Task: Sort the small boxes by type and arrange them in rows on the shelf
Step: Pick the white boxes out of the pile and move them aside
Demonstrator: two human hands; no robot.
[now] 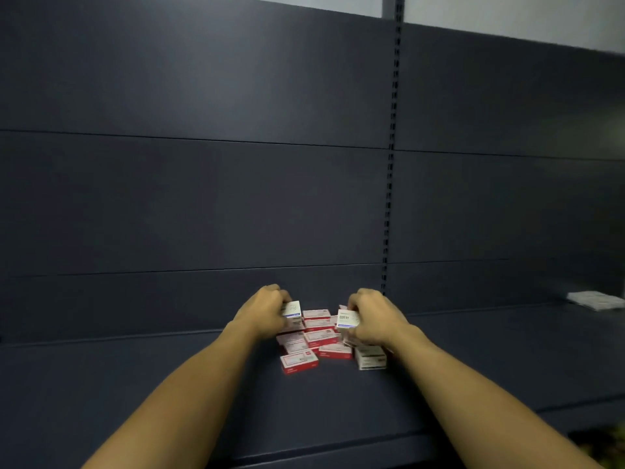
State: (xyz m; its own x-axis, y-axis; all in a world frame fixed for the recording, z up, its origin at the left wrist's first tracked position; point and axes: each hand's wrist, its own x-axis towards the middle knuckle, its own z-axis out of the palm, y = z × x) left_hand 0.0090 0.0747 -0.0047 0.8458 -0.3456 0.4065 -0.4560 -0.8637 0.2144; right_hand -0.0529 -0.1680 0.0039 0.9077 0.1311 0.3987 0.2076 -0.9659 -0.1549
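We see L hand [267,308] clamped on white box [293,313] at left edge of red-box pile [313,340]; R hand [370,316] clamped on second white box [348,321] at pile's right edge. Shelf [169,384] free on both sides of pile.

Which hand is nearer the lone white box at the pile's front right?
Right. The right hand hovers just above the white box; the left hand is across the pile.

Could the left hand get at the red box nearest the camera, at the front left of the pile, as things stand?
Probably yes, once freed. The red box lies uncovered at the pile's front edge, just below the left hand, but that hand already grips a white box.
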